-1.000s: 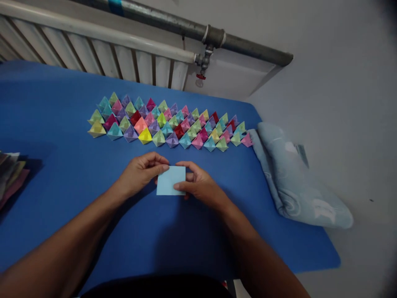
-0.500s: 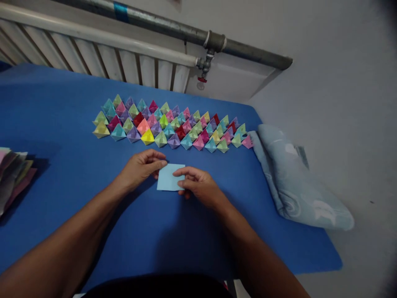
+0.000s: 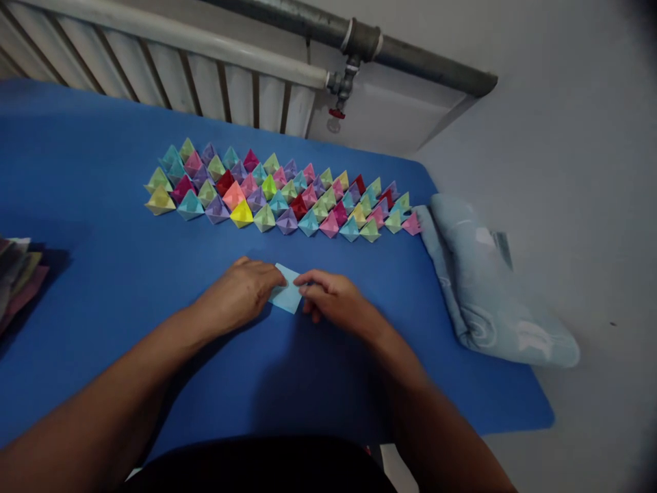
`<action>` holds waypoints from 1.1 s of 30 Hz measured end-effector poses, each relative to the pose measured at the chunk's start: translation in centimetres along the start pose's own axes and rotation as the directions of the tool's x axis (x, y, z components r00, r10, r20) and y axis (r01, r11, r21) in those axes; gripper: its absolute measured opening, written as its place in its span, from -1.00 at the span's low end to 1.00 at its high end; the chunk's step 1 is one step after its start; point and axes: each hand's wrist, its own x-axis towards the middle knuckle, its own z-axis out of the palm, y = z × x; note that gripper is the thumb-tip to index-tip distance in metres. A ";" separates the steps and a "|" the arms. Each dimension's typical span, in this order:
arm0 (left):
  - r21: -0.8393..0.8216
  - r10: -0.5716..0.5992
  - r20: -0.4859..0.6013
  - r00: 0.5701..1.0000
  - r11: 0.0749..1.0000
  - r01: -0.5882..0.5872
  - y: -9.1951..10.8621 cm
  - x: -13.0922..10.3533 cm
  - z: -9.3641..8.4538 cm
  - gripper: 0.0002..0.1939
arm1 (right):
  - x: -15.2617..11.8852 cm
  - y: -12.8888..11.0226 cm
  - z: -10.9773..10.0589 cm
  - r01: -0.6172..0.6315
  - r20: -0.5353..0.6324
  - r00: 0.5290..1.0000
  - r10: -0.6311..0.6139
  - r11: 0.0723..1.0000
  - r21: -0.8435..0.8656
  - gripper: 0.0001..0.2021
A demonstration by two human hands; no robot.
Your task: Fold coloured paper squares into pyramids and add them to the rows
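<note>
Between my two hands is a small light blue paper square [image 3: 286, 298], tilted at an angle above the blue table. My left hand [image 3: 251, 286] grips its left side, the fingers mostly hidden behind the back of the hand. At the paper's right edge, my right hand [image 3: 331, 296] pinches it with thumb and index finger, the other fingers curled below. Beyond the hands, several folded paper boats [image 3: 287, 220] in many colours stand in close rows.
The blue table [image 3: 102, 267] carries a stack of coloured papers [image 3: 20, 281] at the far left and a folded light blue blanket [image 3: 477, 287] at the right. Behind it are a white radiator [image 3: 195, 79] and a metal pipe [image 3: 426, 65] with a red-handled valve.
The paper has turned from lying square to a slanted position. My left hand has rolled over it and covers more of its left side. The camera view has shifted slightly.
</note>
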 end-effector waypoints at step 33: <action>0.037 0.144 0.033 0.989 0.989 -0.145 -1.2 -0.5 -1.5 -0.79 | 1.8 2.6 -1.3 0.607 0.191 0.770 -0.609 0.604 -0.517 -0.84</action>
